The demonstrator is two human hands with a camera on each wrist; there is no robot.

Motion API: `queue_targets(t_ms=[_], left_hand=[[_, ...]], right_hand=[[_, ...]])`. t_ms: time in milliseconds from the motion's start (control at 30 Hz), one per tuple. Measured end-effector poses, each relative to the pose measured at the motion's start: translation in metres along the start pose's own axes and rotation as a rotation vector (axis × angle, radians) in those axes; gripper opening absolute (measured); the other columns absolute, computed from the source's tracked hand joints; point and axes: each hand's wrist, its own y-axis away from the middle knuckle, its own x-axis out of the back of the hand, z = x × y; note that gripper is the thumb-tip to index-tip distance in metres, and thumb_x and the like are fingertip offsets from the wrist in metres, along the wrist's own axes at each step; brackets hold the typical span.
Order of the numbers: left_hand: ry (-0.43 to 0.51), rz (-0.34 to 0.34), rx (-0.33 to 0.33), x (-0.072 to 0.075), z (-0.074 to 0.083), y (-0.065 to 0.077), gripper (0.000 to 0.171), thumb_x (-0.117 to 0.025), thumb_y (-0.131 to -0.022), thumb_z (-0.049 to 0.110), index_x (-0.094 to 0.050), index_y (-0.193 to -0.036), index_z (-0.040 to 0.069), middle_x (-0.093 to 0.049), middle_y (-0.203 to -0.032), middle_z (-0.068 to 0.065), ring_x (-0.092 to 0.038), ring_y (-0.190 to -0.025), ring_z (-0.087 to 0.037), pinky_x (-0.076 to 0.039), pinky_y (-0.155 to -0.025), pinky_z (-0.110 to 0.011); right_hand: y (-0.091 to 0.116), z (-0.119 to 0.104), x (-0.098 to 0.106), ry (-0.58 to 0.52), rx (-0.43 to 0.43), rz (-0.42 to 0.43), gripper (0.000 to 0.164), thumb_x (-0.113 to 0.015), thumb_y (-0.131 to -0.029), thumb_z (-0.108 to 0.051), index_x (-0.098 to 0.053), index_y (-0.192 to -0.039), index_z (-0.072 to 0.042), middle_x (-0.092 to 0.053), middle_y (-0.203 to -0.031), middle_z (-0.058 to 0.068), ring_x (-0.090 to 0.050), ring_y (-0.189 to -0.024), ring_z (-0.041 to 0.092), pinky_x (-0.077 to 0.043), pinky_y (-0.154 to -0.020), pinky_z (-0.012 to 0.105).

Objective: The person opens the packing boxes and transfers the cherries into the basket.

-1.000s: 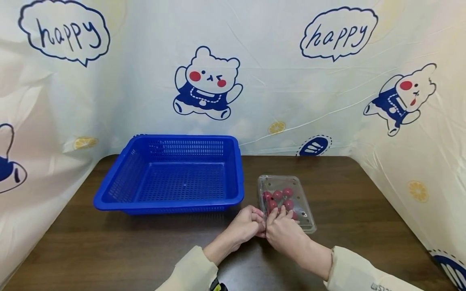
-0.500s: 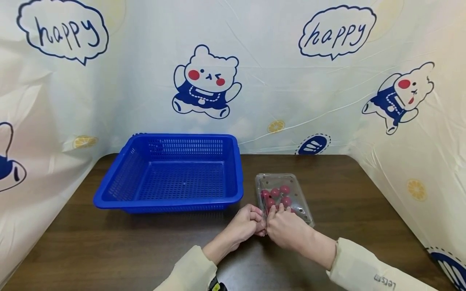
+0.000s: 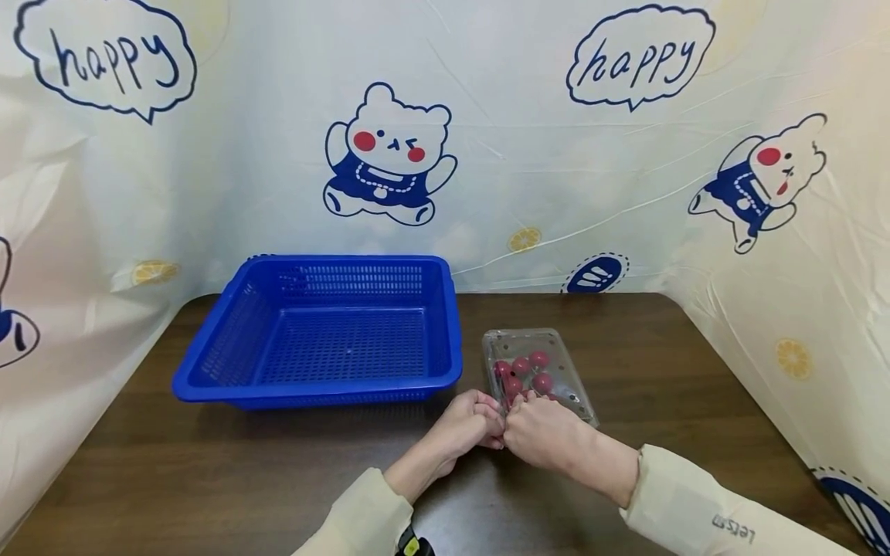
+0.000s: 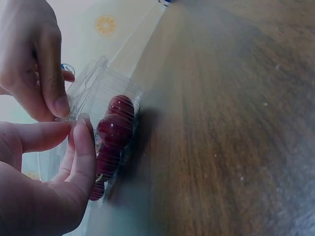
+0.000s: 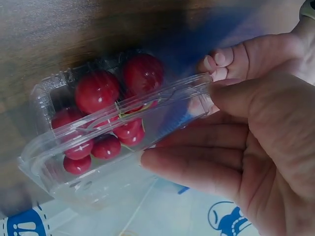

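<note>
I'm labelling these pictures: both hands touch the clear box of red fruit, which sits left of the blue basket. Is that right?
No: the head view shows the clear box right of the blue basket. The left hand and right hand do touch it.

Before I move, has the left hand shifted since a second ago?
No, not noticeably: against the blue basket, the left hand stays at the near-left corner of the clear container.

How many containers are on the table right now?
2: the blue basket on the left of the table, and, to its right, the clear plastic box of red fruit, its near edge at the left hand and right hand.
</note>
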Motion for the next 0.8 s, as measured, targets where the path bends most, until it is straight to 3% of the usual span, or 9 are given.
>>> queue_targets(t_ms=[367,800], left_hand=[[0.003,0.021,-0.008,-0.002,0.001,0.001,0.031,-0.057,-0.073,-0.008,-0.05,-0.103,-0.006,-0.059,-0.071,-0.002,-0.058,-0.056,-0.009,-0.056,-0.057,-0.024],[0.013,0.016,-0.022,-0.003,-0.002,0.002,0.028,-0.057,-0.075,-0.007,-0.049,-0.102,-0.005,-0.058,-0.072,0.0,-0.057,-0.058,-0.009,-0.051,-0.057,-0.021]], right_hand=[[0.001,-0.004,-0.009,0.185,0.045,0.11,0.025,-0.064,-0.086,-0.019,-0.077,-0.089,0.002,-0.079,-0.09,0.013,-0.072,-0.071,0.02,-0.061,-0.055,0.031],[0.006,-0.01,-0.017,0.25,-0.003,0.213,0.031,-0.057,-0.085,-0.018,-0.075,-0.093,0.006,-0.079,-0.087,0.015,-0.073,-0.072,0.023,-0.062,-0.056,0.033]])
